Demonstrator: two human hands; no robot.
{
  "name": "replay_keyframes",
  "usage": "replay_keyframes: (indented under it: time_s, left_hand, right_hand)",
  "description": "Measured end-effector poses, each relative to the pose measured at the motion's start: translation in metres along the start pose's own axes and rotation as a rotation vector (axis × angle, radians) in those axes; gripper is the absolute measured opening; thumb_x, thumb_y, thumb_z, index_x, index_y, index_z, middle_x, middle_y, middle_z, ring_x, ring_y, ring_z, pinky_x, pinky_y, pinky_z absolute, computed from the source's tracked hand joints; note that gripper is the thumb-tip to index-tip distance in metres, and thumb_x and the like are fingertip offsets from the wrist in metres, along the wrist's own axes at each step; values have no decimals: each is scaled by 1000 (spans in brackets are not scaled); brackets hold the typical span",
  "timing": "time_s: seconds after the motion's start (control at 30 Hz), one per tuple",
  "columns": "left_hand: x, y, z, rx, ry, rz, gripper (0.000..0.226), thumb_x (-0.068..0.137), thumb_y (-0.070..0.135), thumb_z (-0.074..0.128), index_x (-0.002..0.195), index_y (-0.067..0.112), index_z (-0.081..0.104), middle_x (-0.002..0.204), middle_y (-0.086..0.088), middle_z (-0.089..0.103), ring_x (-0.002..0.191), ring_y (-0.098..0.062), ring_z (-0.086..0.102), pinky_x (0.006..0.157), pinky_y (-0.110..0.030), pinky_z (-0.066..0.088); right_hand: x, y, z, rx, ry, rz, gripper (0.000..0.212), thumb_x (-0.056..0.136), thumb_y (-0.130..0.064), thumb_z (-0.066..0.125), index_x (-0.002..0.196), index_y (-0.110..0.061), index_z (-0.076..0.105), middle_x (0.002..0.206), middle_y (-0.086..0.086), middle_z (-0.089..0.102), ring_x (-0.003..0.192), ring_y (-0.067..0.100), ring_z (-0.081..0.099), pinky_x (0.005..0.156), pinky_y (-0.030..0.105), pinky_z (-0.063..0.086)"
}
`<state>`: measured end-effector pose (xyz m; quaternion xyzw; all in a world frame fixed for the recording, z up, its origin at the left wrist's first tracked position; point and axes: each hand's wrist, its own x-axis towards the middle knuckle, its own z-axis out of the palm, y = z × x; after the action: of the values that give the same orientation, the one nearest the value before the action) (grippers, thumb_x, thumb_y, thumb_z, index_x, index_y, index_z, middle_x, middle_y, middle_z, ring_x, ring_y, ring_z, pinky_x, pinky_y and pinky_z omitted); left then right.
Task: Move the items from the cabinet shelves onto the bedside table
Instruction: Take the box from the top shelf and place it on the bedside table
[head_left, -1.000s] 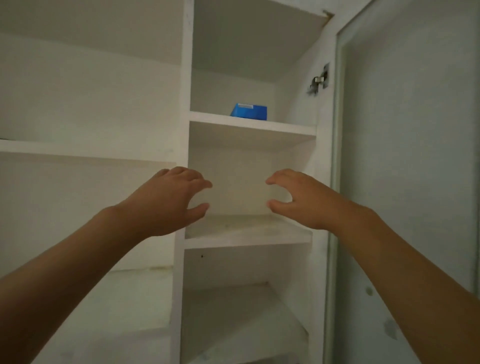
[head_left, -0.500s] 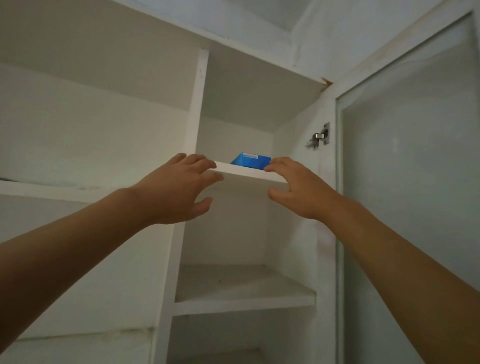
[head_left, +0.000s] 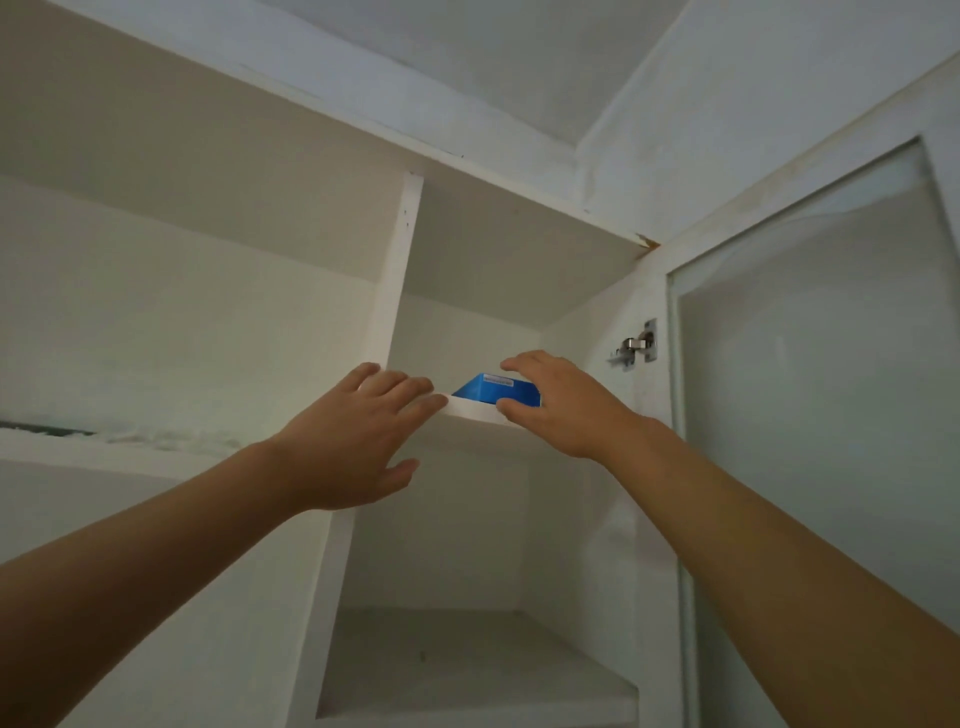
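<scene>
- Because the view looks up from below, the blue box (head_left: 496, 391) on the upper shelf (head_left: 472, 410) shows only its front; its label is unreadable.
- Right hand (head_left: 563, 402): fingers curl over the box's top, thumb at its lower corner, pinching it.
- Left hand (head_left: 350, 447): fingers nearly straight, tips at the shelf edge, holding nothing.

A metal hinge (head_left: 635, 349) sits beside the open glass-panelled door (head_left: 821, 415).
</scene>
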<state>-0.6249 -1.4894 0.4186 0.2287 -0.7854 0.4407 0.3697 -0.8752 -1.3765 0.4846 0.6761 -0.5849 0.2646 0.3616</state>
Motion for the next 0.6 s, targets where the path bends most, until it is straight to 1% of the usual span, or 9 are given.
replay_keyframes:
  time_s: [0.1,0.17,0.23,0.33,0.47,0.6]
  left_hand:
    - [-4,4,11,-5,11,-32,80,92,69,45,158,26,32,156,0,42,141,-23,40,128,-48,22]
    - [-3,7,15,-6,27,-46,85,89,73,45,158,26,32,156,0,41,140,-23,39,128,-48,20]
    - [-2,8,17,-10,39,-55,86,87,75,45,158,26,34,155,1,42,138,-23,40,128,-47,19]
    - [-2,8,18,-27,53,-57,87,86,75,45,157,26,35,155,1,43,138,-24,41,128,-48,21]
    - [-3,7,19,-32,65,-49,87,85,73,49,156,25,37,153,0,44,136,-24,42,127,-48,24]
    - [-3,6,20,-34,77,-50,87,85,73,50,157,26,36,153,2,43,137,-23,41,127,-46,20]
  right_hand:
    - [10,1,8,-5,-17,-13,57,102,-51,56,153,-28,47,150,-7,52,133,17,48,110,39,43]
    - [14,2,15,15,-28,-13,54,101,-54,56,149,-31,50,143,-8,57,128,16,52,108,40,45]
    - [18,3,22,56,-29,-10,53,99,-57,57,146,-32,51,137,-10,60,120,15,56,104,42,49]
    - [23,4,29,116,-8,-10,51,98,-58,59,141,-31,54,134,-10,61,117,14,59,102,41,51]
    - [27,5,34,214,29,-1,40,94,-59,64,123,-32,62,118,-10,67,103,12,65,93,41,56]
    - [27,8,35,248,62,-1,31,92,-55,69,111,-31,63,102,-9,68,90,13,66,84,40,59]
